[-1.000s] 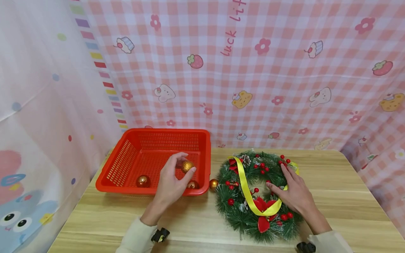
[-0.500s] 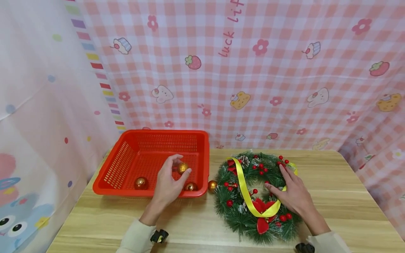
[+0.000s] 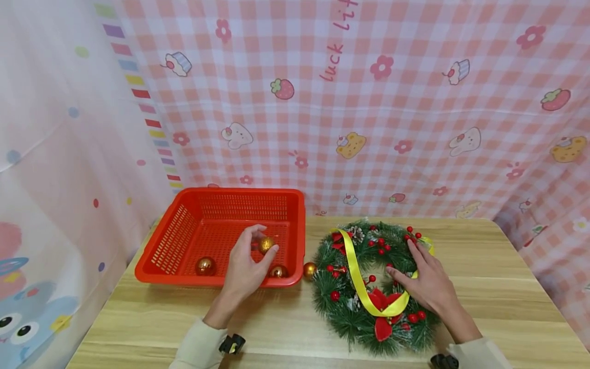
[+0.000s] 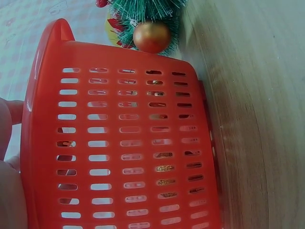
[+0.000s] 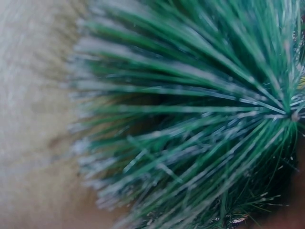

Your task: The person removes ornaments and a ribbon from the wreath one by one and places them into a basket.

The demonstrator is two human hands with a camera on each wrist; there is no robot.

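Note:
My left hand (image 3: pixel 245 264) reaches over the front rim of a red plastic basket (image 3: pixel 301 225). Its thumb and fingers curl round a glittery gold Christmas bauble (image 3: pixel 266 245) inside the basket. Two shiny copper-gold baubles, one at the front left (image 3: pixel 205 266) and one at the front right (image 3: pixel 278 271), lie in the basket. The left wrist view shows the slotted basket wall (image 4: pixel 110 138), with glittery gold behind some slots. My right hand (image 3: pixel 429 282) rests on the right side of a green Christmas wreath (image 3: pixel 336 320), fingers spread, thumb near the centre hole. Blurred needles (image 5: pixel 190 109) fill the right wrist view.
A smooth gold bauble (image 3: pixel 310 270) sits between basket and wreath. Yellow ribbon (image 3: pixel 357 277) lies across the wreath, among red berries (image 3: pixel 381 246), pinecones and red petals. The wooden table (image 3: pixel 498 287) ends at a pink checked cloth (image 3: pixel 396 102) behind, with a white patterned cloth (image 3: pixel 60 128) at left.
My left hand and the glittery bauble have shifted slightly left together, and the whole view has drifted a little. My right hand stays on the wreath.

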